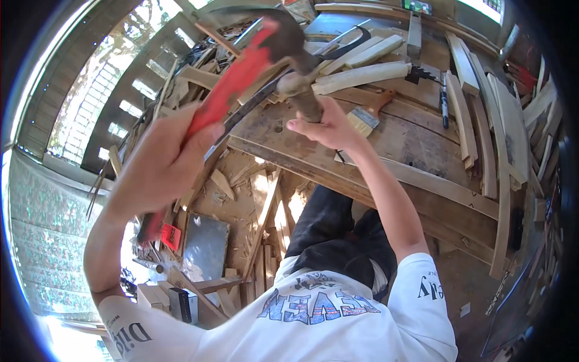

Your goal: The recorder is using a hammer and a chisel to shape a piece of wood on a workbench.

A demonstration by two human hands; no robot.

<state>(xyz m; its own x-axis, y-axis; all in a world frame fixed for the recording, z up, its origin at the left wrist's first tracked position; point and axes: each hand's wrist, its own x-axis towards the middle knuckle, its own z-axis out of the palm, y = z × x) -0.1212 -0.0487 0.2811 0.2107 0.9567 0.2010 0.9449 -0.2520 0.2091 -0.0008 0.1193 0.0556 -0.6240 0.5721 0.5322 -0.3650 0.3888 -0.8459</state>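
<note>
My left hand (158, 155) grips a red-handled claw hammer (231, 84), raised across the upper middle, its dark head (283, 39) blurred. My right hand (319, 127) is closed round a short, worn cylindrical tool handle (301, 96), just below the hammer head; what lies at its lower end is hidden. Behind both runs a long dark bar (246, 108), slanting over the bench. Beside my right hand, a paintbrush (368, 120) with pale bristles lies on the wooden workbench (422, 143).
Wooden strips (462, 120) and boards cover the bench's back and right, with a marker (444, 99) and a dark toothed piece (417, 73) among them. Offcuts (262, 226), a grey sheet (204, 244) and a red plastic item (170, 237) lie below left. A curtain (51, 232) hangs at left.
</note>
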